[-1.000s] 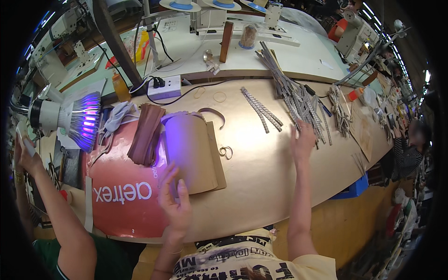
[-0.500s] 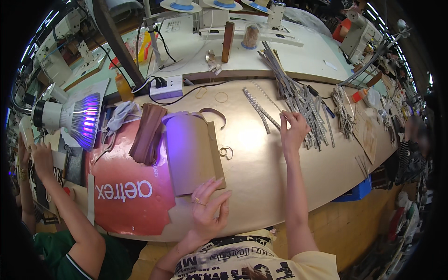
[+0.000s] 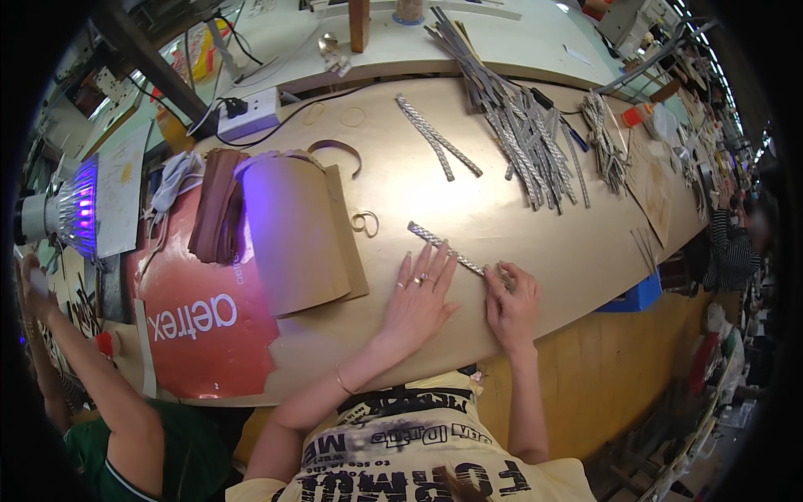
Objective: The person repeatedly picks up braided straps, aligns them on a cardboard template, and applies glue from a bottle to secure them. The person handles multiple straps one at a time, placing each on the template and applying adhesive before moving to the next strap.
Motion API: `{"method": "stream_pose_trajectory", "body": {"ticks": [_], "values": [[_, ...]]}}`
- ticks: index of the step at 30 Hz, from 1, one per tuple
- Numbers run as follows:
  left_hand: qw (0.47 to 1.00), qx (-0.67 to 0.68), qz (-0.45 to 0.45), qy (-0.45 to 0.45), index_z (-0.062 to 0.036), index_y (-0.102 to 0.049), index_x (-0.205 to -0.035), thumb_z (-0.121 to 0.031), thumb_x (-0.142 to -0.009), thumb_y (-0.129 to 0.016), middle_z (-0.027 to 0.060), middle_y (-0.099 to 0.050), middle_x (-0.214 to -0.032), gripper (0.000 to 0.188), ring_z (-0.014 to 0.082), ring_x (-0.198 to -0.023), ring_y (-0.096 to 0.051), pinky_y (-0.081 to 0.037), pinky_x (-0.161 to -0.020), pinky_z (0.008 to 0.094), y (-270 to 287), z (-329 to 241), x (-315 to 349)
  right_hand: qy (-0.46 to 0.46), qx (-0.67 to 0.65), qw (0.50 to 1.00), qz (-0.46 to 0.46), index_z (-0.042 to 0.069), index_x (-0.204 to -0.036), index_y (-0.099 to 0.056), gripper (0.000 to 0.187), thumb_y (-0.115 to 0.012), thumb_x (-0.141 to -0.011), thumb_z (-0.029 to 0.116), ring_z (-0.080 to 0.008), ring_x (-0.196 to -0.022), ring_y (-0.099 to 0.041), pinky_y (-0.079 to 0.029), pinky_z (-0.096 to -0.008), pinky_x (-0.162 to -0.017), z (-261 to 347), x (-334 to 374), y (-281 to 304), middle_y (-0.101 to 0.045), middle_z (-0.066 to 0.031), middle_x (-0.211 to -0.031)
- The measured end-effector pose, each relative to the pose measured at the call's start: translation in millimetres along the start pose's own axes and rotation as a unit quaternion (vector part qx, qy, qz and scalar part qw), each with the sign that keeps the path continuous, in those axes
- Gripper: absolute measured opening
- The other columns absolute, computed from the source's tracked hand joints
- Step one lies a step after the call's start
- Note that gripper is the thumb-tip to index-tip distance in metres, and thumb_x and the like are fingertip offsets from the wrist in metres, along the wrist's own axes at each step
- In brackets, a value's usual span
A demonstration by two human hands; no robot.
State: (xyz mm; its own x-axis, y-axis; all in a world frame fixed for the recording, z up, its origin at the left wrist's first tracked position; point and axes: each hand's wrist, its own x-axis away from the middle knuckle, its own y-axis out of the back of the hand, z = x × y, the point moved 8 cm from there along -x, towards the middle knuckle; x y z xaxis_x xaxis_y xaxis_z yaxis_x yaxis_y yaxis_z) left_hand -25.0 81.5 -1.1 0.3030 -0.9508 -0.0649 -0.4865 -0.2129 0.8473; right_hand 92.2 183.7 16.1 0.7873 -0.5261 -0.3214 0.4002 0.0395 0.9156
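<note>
My left hand (image 3: 425,297) rests flat, fingers outstretched, over a silvery braided strip (image 3: 467,262) on the tabletop (image 3: 569,251); my right hand (image 3: 513,308) pinches its right end.

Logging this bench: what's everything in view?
Loose strip: one, silvery, at both hands
Braided pair: two, silvery, far middle
Strip pile: uncountable, grey, far right
Braided bundle: one, pale grey, right of pile
Strip stack: one, brown, left
Curved board: one, tan, beside stack
Curled band: one, brown, near board
Small coil: one, tan, beside board
Power strip: one, white, far left
Rubber bands: two, yellowish, near power strip
Upright block: one, brown, top
Lamp: one, white, left edge
Sheet: one, red, left
Table: one, gold, centre
Bin: one, blue, right
Co-worker: one, green clothing, lower left
Rest: mostly too blurred to tell
Left hand: one, bare, flat on loose strip
Right hand: one, bare, at strip's near end
</note>
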Motion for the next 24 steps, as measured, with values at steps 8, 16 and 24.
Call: {"method": "stream_pose_trajectory", "body": {"ticks": [8,16,24], "values": [[0.997,-0.041,-0.067,0.007,-0.0055,-0.038,-0.147,-0.031,-0.093,-0.061,0.0161,-0.027,-0.158,0.063,0.0363,-0.146,-0.022,-0.014,-0.119,0.0552,10.9,17.6,-12.3,-0.127,-0.275,0.951,0.059,0.007,-0.117,-0.068,0.026,-0.061,-0.092,0.008,-0.0225,-0.087,-0.057,-0.038,-0.0348,-0.087,-20.7,-11.0,-8.8,-0.062,-0.0059,-0.089],[1.000,-0.025,0.006,0.008,-0.0063,-0.040,-0.146,-0.033,-0.093,-0.060,0.0138,-0.029,-0.157,0.062,0.0353,-0.146,-0.024,-0.014,-0.119,0.0551,-7.1,13.5,-9.1,-0.147,-0.173,0.968,0.109,0.007,-0.106,-0.070,0.018,-0.063,-0.091,0.015,-0.0244,-0.089,-0.059,-0.036,-0.0354,-0.089,-25.4,-26.3,5.5,-0.063,-0.0085,-0.094],[0.999,-0.038,0.022,0.033,-0.0083,-0.040,-0.147,-0.035,-0.093,-0.060,0.0127,-0.028,-0.158,0.063,0.0349,-0.147,-0.020,-0.009,-0.120,0.0541,-9.8,12.9,-12.1,-0.282,-0.001,0.954,-0.107,0.007,-0.106,-0.067,0.021,-0.065,-0.089,0.019,-0.0333,-0.102,-0.059,-0.042,-0.0445,-0.089,-202.9,-3.6,69.6,-0.062,-0.0148,-0.110]]}}
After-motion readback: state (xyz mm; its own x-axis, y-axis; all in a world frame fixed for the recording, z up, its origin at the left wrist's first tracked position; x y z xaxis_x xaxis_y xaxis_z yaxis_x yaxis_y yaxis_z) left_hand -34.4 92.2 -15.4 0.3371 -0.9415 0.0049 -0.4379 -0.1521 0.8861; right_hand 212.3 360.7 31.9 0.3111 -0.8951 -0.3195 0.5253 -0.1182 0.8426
